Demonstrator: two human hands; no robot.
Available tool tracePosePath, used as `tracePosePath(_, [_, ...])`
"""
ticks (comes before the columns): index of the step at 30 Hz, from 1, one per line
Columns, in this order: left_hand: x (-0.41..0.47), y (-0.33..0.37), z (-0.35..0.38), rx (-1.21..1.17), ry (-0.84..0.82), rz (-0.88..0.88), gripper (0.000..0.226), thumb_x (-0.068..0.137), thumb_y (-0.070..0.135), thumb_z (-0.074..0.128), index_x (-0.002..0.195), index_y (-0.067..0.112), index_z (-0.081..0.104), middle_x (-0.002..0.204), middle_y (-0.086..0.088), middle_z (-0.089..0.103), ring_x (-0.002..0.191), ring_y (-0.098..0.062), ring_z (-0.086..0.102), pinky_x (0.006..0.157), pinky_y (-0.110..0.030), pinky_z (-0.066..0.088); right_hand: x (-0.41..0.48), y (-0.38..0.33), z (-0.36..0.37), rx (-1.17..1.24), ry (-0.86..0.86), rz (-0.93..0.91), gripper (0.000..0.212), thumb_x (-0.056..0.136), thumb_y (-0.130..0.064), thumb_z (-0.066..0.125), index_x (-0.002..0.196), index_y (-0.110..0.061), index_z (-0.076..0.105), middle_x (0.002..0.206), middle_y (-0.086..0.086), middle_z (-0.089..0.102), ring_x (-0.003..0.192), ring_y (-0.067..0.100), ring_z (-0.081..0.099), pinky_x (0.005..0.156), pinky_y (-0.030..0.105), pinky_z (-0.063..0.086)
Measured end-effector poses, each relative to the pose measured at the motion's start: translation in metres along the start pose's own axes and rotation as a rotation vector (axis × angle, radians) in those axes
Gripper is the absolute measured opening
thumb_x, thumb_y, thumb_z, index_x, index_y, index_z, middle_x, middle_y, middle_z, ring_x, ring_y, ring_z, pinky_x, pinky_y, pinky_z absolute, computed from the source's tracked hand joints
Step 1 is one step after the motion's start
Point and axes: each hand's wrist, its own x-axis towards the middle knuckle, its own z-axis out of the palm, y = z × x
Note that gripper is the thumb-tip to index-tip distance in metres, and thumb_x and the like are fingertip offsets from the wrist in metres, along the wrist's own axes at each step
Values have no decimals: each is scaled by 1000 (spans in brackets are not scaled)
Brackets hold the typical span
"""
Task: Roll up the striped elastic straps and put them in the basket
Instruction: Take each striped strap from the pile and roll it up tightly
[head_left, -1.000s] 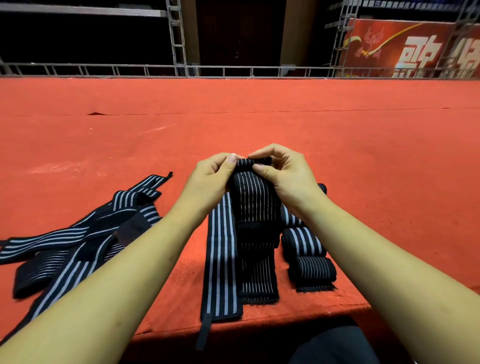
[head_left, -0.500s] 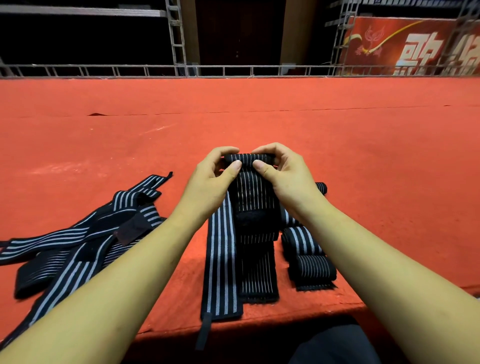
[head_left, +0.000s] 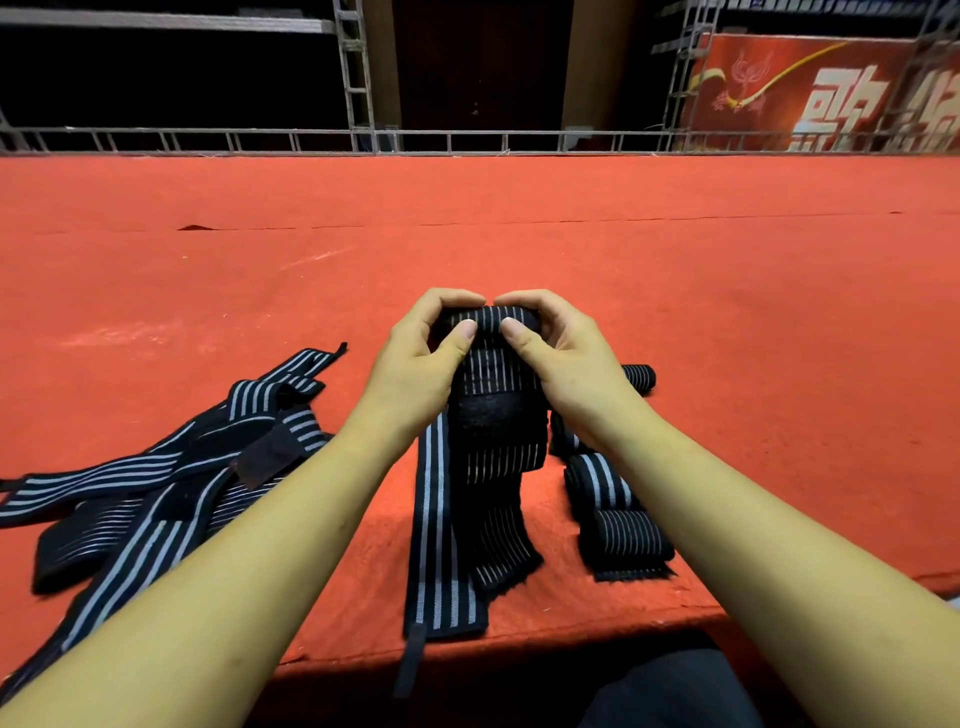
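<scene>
A black strap with thin white stripes (head_left: 496, 447) lies lengthwise in front of me on the red carpet. Its far end is curled into a small roll (head_left: 488, 318). My left hand (head_left: 421, 358) and my right hand (head_left: 561, 358) pinch that roll from either side, thumbs on top. A second flat strap with broad grey stripes (head_left: 441, 545) lies alongside on the left. Several finished rolls (head_left: 618, 509) sit to the right under my right forearm. No basket is in view.
A tangled heap of loose striped straps (head_left: 171, 478) lies at the left. The red carpet platform (head_left: 675, 312) stretches far ahead to a metal truss rail (head_left: 467, 140). Its front edge (head_left: 571, 636) runs just below the straps.
The roll at the strap's far end has grown and both hands have shifted slightly forward, with the fingers closing over it.
</scene>
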Motion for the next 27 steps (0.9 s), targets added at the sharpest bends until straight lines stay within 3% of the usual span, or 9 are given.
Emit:
tracePosePath(4, [-1,3,3,-20,33,-174,25,102,40,49,109,21,65,102,2,67,95,-10,61,92,-44,52,-1,-4,0,8,-10,-24,24,90,7,57,104,-13,62,98,1,65,92,11,61,90,42,52])
tracePosePath(7, [-1,8,5,45,59,-247,42,103,47,41,106,15,67,103,-6,71,91,-10,62,87,-34,51,-3,-6,4,11,-38,-23,29,85,12,55,95,-14,61,95,3,63,91,13,58,91,47,51])
tracePosePath(9, [0,9,6,104,73,-180,38,105,39,44,106,8,66,99,-8,69,87,-9,59,81,-29,48,-5,-6,7,4,-49,-22,28,82,5,55,94,-20,59,96,2,62,91,11,57,88,44,51])
tracePosePath(13, [0,8,6,81,76,-108,21,105,28,47,110,12,60,98,0,65,89,-7,58,85,-29,47,-8,-12,12,133,-39,132,25,96,-15,60,121,-18,56,102,1,64,87,8,64,78,28,53])
tracePosePath(15, [-3,7,6,66,47,-87,16,105,27,47,113,18,57,101,-2,64,92,-9,58,87,-33,48,-8,-14,11,74,-52,192,28,101,-38,52,120,-19,58,103,-6,67,89,0,66,77,20,52])
tracePosePath(17, [-6,6,4,122,9,-51,15,105,25,45,117,22,53,94,9,57,84,-3,54,79,-25,45,-9,-10,11,11,-90,225,37,102,-49,42,116,-20,59,100,-7,67,89,1,64,81,24,53])
tracePosePath(19, [-8,7,2,163,-30,-38,16,105,23,45,120,26,51,92,15,54,81,2,52,75,-18,42,-8,-7,9,-44,-95,189,34,104,-45,40,113,-19,59,100,-3,64,91,6,60,86,32,51])
tracePosePath(23, [-9,10,-3,147,-74,-54,20,104,23,48,124,22,51,107,7,60,99,-7,57,91,-29,49,-6,-6,7,-64,-48,18,16,98,-27,52,108,-16,58,101,3,62,94,11,57,92,43,50])
tracePosePath(27, [-7,15,1,38,-23,-165,27,102,34,51,113,10,57,100,-4,63,91,-9,59,87,-31,50,-5,-9,7,14,-4,-34,11,87,-14,57,97,-21,55,92,6,61,88,17,57,87,50,50])
